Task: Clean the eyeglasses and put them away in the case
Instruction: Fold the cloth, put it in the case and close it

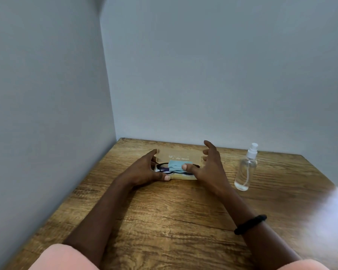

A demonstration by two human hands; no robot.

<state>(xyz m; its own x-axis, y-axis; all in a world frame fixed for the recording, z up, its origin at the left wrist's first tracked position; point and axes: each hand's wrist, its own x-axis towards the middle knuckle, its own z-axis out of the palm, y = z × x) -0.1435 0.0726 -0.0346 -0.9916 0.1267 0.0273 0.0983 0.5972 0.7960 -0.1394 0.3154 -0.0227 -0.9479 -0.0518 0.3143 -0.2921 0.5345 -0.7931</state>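
Observation:
A tan eyeglass case [179, 155] lies open at the back of the wooden table [164, 211], its lid standing up. Inside lie dark-framed eyeglasses [162, 166] with a folded light-blue cloth [174, 165] on top of them. My left hand [142, 171] grips the case's left end, thumb at the front edge and fingers up at the lid's corner. My right hand [210, 168] is spread at the case's right end; its thumb presses on the cloth and its fingers reach toward the lid's right edge. The right part of the glasses is hidden behind this hand.
A clear spray bottle [245, 170] with a white nozzle stands to the right of the case, a little liquid in its bottom. Grey walls close the table at the back and left. A black band circles my right wrist [250, 225].

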